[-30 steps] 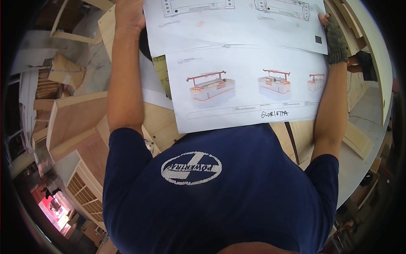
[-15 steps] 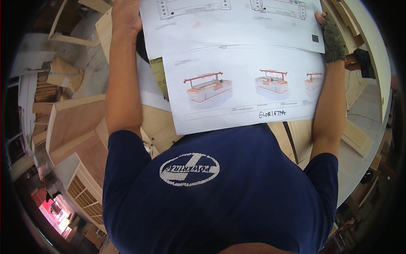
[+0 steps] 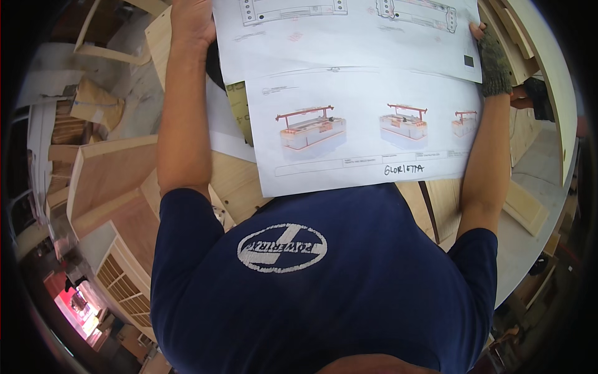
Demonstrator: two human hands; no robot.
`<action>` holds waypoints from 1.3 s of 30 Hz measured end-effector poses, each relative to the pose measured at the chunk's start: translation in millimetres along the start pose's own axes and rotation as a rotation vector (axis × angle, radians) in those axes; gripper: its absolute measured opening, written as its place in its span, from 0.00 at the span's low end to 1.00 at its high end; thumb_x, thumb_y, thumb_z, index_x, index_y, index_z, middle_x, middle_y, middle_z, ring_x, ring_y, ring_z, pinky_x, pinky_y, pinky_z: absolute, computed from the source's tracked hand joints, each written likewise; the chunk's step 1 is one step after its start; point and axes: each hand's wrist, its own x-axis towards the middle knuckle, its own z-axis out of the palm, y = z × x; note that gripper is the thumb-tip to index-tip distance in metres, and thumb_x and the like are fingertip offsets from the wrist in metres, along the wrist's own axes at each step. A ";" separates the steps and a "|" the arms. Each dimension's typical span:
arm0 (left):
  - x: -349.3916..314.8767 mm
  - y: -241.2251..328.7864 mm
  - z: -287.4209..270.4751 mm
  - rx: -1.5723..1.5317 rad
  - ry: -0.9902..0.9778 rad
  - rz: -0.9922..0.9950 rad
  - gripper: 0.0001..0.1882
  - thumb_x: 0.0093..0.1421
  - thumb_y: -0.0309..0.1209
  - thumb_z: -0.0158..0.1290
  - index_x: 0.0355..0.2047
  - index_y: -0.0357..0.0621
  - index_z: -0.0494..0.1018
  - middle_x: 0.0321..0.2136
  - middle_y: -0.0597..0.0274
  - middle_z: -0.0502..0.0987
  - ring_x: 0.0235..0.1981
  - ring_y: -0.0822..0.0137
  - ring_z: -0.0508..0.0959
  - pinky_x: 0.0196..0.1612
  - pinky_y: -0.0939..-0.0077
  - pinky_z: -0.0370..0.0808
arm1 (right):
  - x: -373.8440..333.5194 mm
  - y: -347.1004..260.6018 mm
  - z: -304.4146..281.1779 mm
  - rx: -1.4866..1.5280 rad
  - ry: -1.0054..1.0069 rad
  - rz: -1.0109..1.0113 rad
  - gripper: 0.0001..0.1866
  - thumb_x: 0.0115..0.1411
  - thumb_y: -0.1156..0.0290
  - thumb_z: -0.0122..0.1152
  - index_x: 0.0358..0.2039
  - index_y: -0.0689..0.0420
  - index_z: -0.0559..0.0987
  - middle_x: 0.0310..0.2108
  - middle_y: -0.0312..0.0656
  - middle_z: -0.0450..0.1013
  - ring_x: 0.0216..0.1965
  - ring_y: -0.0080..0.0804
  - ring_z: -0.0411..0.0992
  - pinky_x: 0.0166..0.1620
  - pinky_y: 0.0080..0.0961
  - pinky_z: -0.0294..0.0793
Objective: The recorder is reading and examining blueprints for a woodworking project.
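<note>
Two white printed drawing sheets are held up in front of my chest. On the upper sheet (image 3: 349, 47) are line drawings with a small black square near its right edge. The lower sheet (image 3: 367, 156) carries three coloured pictures of a counter-like unit and some handwriting. My left hand (image 3: 193, 23), bare, grips the upper sheet's left edge, its fingertips cut off by the frame. My right hand (image 3: 491, 59), in a dark knit glove with bare fingertips, grips the right edge. A yellowish printed piece (image 3: 238, 106) shows behind the sheets at left.
Beneath the sheets lie wooden panels (image 3: 240, 187) on a light worktop (image 3: 517, 255). At left stand an open wooden box frame (image 3: 109, 168), a slatted panel (image 3: 124, 280) and a brown paper bag (image 3: 96, 103). Another person's hand (image 3: 520, 96) shows at the right, beside long boards (image 3: 557, 81).
The sheets and my left hand have shifted slightly to the right in the picture. My right hand has dropped a little. Both hands keep their grip.
</note>
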 end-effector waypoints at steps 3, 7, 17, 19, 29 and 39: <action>2.6 -2.0 -0.5 0.007 0.015 0.000 0.08 0.61 0.25 0.55 0.40 0.36 0.72 0.35 0.54 0.80 0.34 0.63 0.81 0.38 0.67 0.81 | 5.2 5.3 -1.7 0.041 0.004 0.013 0.29 0.54 0.55 0.67 0.53 0.57 0.75 0.41 0.36 0.75 0.39 0.20 0.73 0.40 0.18 0.74; 2.6 0.1 -0.1 0.010 0.011 0.014 0.09 0.61 0.25 0.55 0.41 0.37 0.73 0.35 0.55 0.80 0.34 0.64 0.81 0.39 0.68 0.80 | -1.7 -7.4 2.3 -0.015 0.012 0.048 0.29 0.54 0.55 0.67 0.53 0.57 0.76 0.42 0.36 0.75 0.39 0.20 0.73 0.41 0.19 0.74; 0.5 0.1 6.8 0.028 -0.028 0.005 0.08 0.62 0.27 0.55 0.42 0.39 0.75 0.35 0.59 0.80 0.33 0.68 0.81 0.38 0.72 0.80 | 23.9 18.6 -12.3 0.118 -0.093 0.084 0.25 0.57 0.58 0.64 0.51 0.59 0.76 0.38 0.36 0.75 0.36 0.19 0.72 0.38 0.19 0.74; 2.7 -1.0 -2.9 0.026 -0.004 0.013 0.08 0.62 0.27 0.55 0.40 0.39 0.75 0.34 0.60 0.81 0.32 0.68 0.81 0.38 0.73 0.79 | 11.0 4.6 -0.4 0.105 -0.076 0.074 0.25 0.57 0.58 0.63 0.51 0.59 0.76 0.37 0.35 0.75 0.35 0.19 0.72 0.37 0.19 0.74; 13.4 -3.6 -3.6 0.069 0.024 0.021 0.12 0.60 0.26 0.58 0.42 0.35 0.73 0.36 0.55 0.80 0.34 0.67 0.81 0.39 0.72 0.81 | 7.1 2.4 -6.7 0.039 0.053 0.117 0.25 0.56 0.59 0.65 0.50 0.59 0.73 0.38 0.37 0.73 0.34 0.19 0.72 0.34 0.18 0.75; 4.6 -1.1 -2.2 0.048 0.037 0.034 0.10 0.60 0.26 0.58 0.40 0.34 0.74 0.35 0.58 0.79 0.31 0.71 0.80 0.37 0.77 0.80 | -6.3 -13.8 8.7 0.086 -0.038 0.062 0.20 0.58 0.60 0.63 0.47 0.59 0.76 0.36 0.35 0.74 0.34 0.19 0.72 0.35 0.18 0.75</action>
